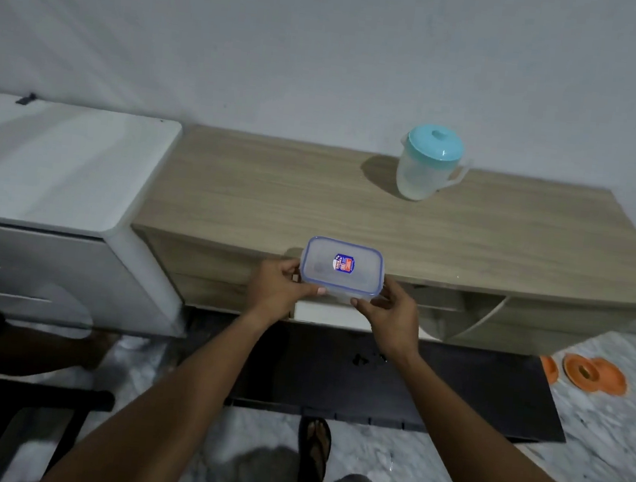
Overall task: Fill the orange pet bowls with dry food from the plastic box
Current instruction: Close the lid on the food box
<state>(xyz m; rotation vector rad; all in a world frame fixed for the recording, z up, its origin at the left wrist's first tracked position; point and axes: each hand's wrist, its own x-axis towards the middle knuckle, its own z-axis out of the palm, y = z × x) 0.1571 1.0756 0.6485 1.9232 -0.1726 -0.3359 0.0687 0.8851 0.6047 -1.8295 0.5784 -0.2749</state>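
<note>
**Box in both hands at the counter's front edge**

I've got the plastic box [341,268] right in the middle of the frame, lid on, blue seal running round the rim and a small red-and-blue sticker on top. My left hand [278,289] wraps its left end, thumb across the near edge, fingers tucked behind. My right hand [389,311] takes the right end, thumb along the near rim, fingers curled round the far corner. So both grips are closed on the box, one on each short side, and it sits just at the front lip of the wooden counter [274,193]. Whether its base touches the wood, I can't tell.

Over at the lower right of the frame, on the marbled floor [601,447], there are the orange pet bowls [591,373], close together beside the end of a dark mat [430,390], well apart from the box. At the upper right of the counter stands a clear jug [428,166] with a teal lid, upright. A white cabinet [60,174] fills the left.
</note>
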